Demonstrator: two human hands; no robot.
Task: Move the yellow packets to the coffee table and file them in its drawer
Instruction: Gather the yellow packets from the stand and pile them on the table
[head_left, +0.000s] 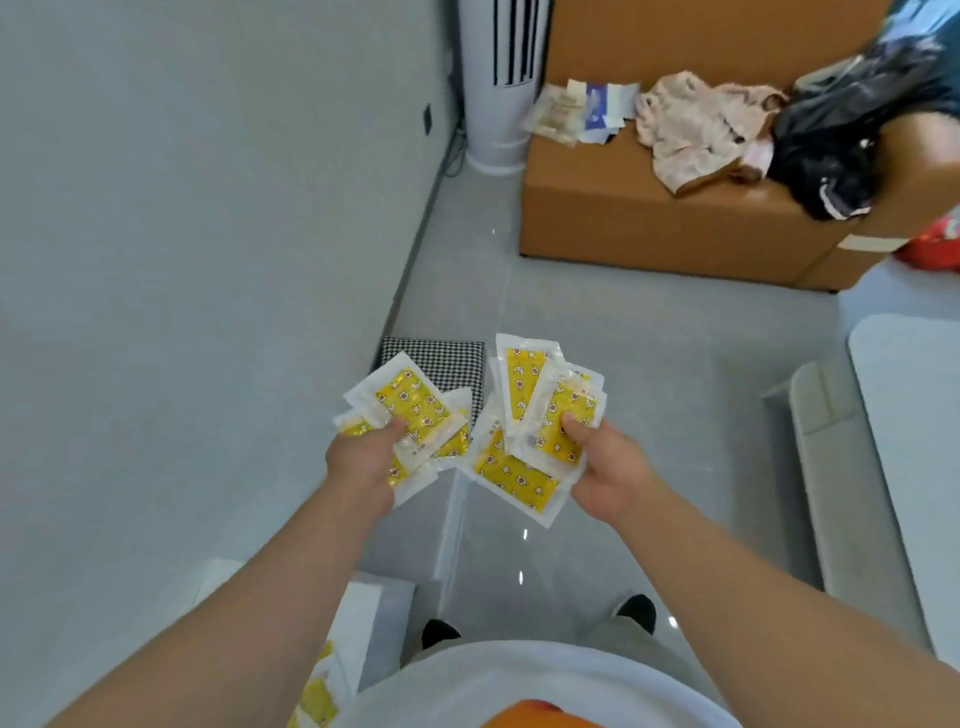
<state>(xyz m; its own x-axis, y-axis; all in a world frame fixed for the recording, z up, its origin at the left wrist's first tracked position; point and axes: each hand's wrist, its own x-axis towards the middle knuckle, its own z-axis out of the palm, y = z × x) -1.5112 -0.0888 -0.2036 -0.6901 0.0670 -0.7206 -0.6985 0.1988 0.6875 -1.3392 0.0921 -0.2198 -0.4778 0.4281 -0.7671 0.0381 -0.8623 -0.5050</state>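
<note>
We hold the yellow packets in two loose fans above the floor, in front of our body. The left bunch (405, 421) sits in our left hand (363, 457), whose thumb presses on top while the other fingers close under the bunch. The right bunch (535, 426) sits in our right hand (608, 467) in the same way, the thumb on the upper packets and the fingers curled behind them. Both hands grip only one edge of each fan, so most of every packet sticks out free.

This is the main risk, in our judgement. The wrappers look smooth and shiny, and they overlap at different angles. The lowest packet of the right bunch hangs down and away from the others; if the thumb relaxes while we walk, it may slide out and fall on the grey tiled floor (545, 322).

More yellow packets (317, 696) lie on a white surface (358, 623) low on our left, near our hip. With both hands full we cannot take them now, so they could be forgotten.

A pale table edge (909, 441) shows at the right; we cannot tell if it is the coffee table, and no drawer is visible. Opening a drawer needs one free hand, and joining the two fans into one hand may scatter them. The brown sofa (649, 223) with clothes lies ahead.
</note>
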